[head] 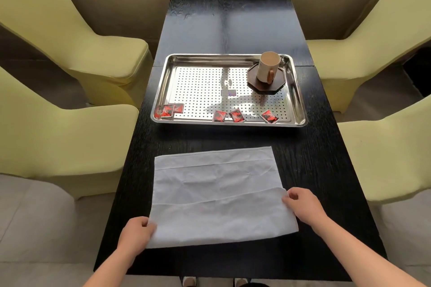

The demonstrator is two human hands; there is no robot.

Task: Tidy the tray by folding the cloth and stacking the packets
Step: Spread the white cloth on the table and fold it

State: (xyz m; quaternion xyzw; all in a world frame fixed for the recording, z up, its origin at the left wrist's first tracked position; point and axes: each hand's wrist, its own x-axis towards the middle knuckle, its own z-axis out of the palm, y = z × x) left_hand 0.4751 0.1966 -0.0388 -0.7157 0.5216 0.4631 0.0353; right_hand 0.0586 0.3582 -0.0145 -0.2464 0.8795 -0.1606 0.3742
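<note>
Thumb and curled fingers of the left hand (137, 229) pinch the left edge of the cloth (217, 196) close to its near-left corner, the forearm reaching in from the lower left. On the opposite side the right hand (303, 205) pinches the cloth's right edge, fingers bent over the corner of what looks like an upper layer, whose edge runs as a slanting line across the fabric from that hand toward the left edge. The cloth is white, lightly creased and lies flat on the near half of the black wood-grain tabletop (228, 23), slightly skewed, with a straight seam or fold line just inside its far edge. Beyond it, apart from the cloth, sits the steel tray (161, 91) with a perforated floor. Red-and-black packets (169, 109) overlap in a small pile in the tray's near-left corner; how many are in the pile is hard to tell. Three single packets (236, 115) lie spread along the tray's near edge toward the right, two just beside each other and the third a little apart. In the far-right corner of the tray a cream mug (268, 66) with a brown handle stands upright on a dark octagonal coaster (274, 89). Chairs (70, 18) in pale yellow-green covers flank the tabletop, two on each side.
</note>
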